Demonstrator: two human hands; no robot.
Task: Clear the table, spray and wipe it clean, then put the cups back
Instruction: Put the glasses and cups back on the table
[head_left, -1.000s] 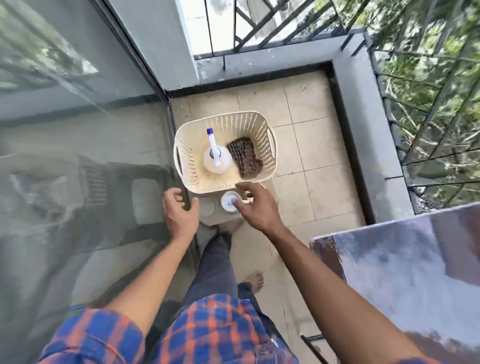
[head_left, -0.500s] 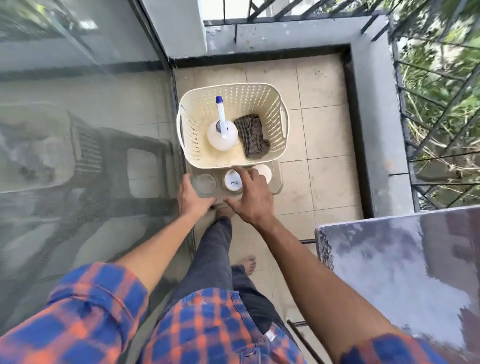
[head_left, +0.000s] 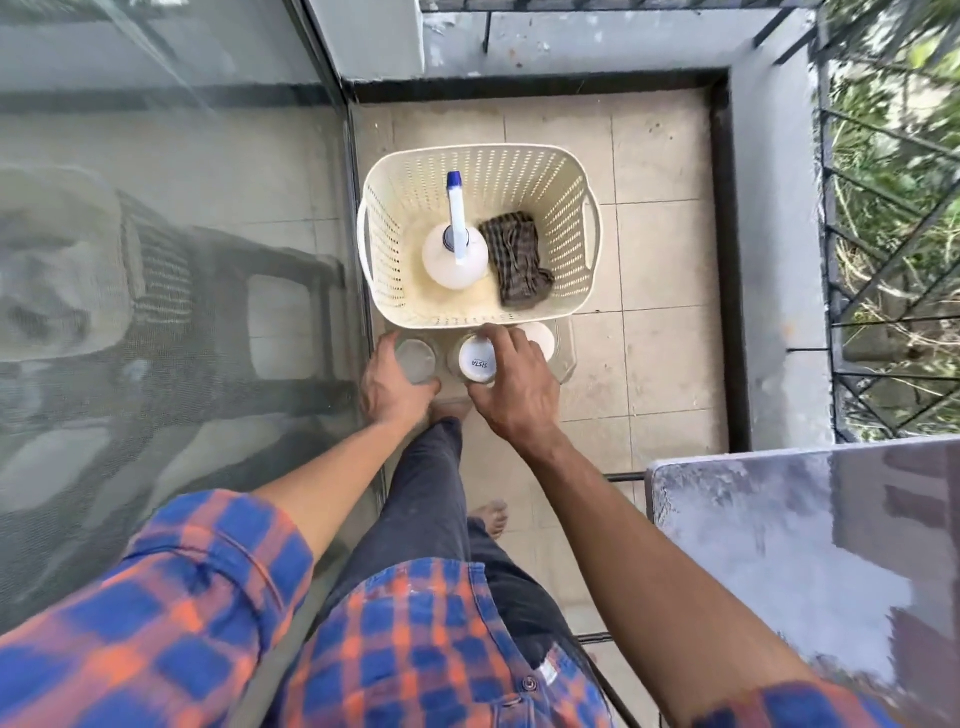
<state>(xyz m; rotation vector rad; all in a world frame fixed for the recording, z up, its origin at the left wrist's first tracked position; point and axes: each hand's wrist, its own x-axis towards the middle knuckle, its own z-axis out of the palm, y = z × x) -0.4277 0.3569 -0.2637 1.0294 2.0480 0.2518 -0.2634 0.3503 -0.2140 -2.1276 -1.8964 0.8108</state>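
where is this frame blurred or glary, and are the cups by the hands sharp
Head view: the plaid sleeve is smeared; the glass door on the left carries hazy reflections; the table top shows pale glare; the labelled cup in the right hand and the clear cup in the left hand are fairly sharp.

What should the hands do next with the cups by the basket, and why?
Probably lift both cups straight up and carry them to the table. The left hand grips the clear cup and the right hand grips the labelled cup. The bottle and cloth lie in the basket, which suggests wiping is done. A third cup needs a second trip.
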